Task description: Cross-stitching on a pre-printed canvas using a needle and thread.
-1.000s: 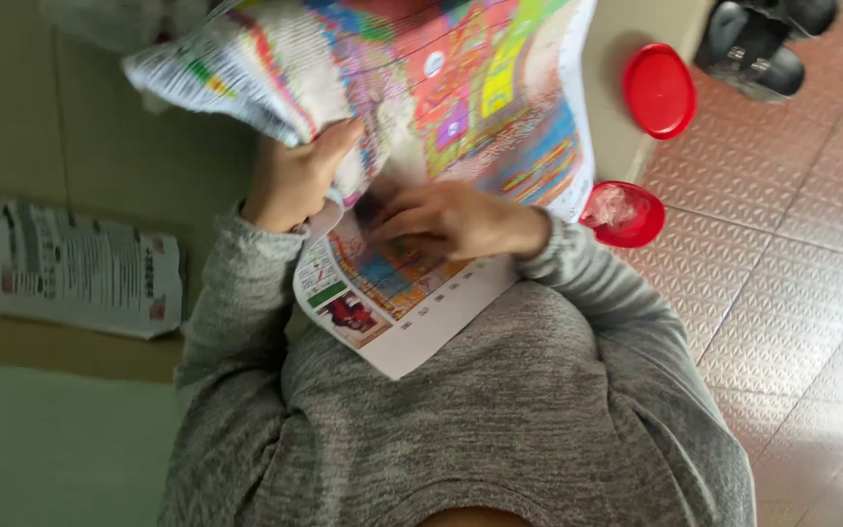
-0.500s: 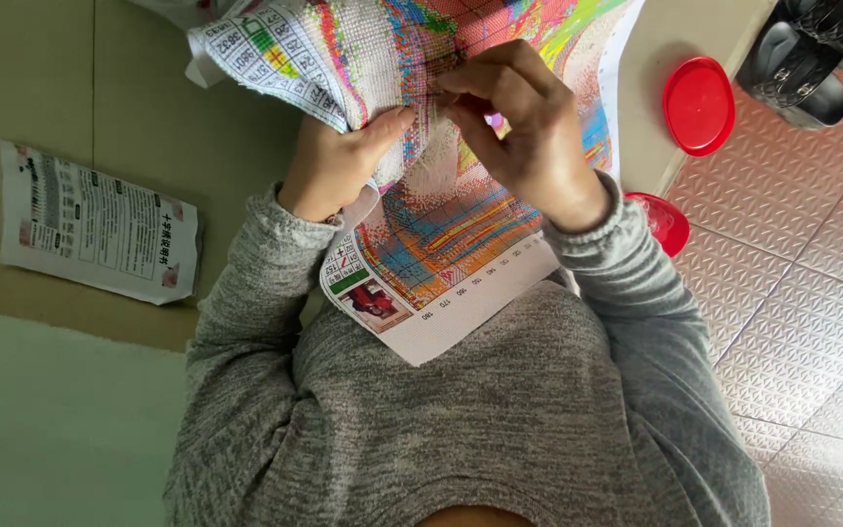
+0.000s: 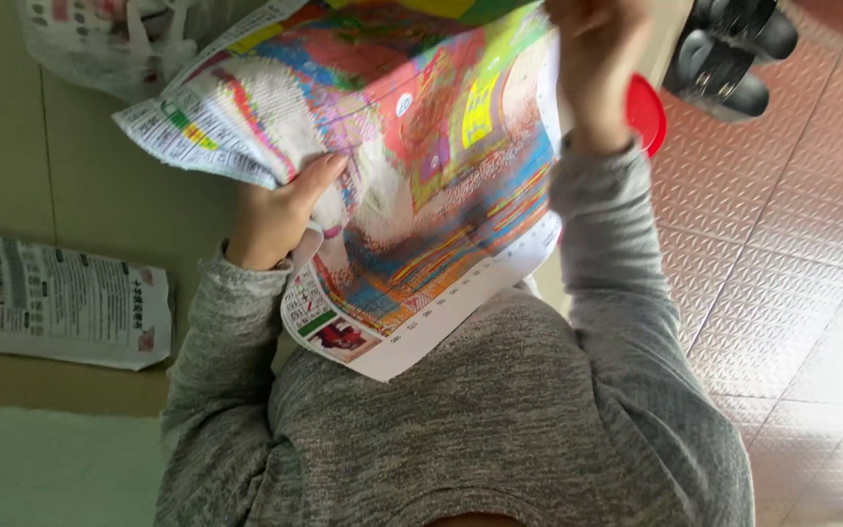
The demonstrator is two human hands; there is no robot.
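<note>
A colourful cross-stitch canvas (image 3: pixel 421 166) with a printed white border is spread over my lap and the table edge. My left hand (image 3: pixel 280 210) grips a bunched fold of the canvas on its left side, thumb on top. My right hand (image 3: pixel 592 63) is lifted high beside the canvas's right edge. Its fingers are curled together and partly cut off by the top of the frame, so I cannot see what they pinch. Both arms wear grey knit sleeves (image 3: pixel 626 293).
A printed paper sheet (image 3: pixel 60 303) lies flat on the beige table (image 3: pixel 100 176) at the left. A plastic bag of printed packets (image 3: pixel 100 34) sits at the top left. A red round lid (image 3: pixel 648 112) and black slippers (image 3: pixel 734 59) rest on the reddish tiled floor (image 3: pixel 792 283).
My right hand has risen from the canvas's centre up to the top right. The canvas has lifted and spread wider. My left hand keeps its grip on the fold.
</note>
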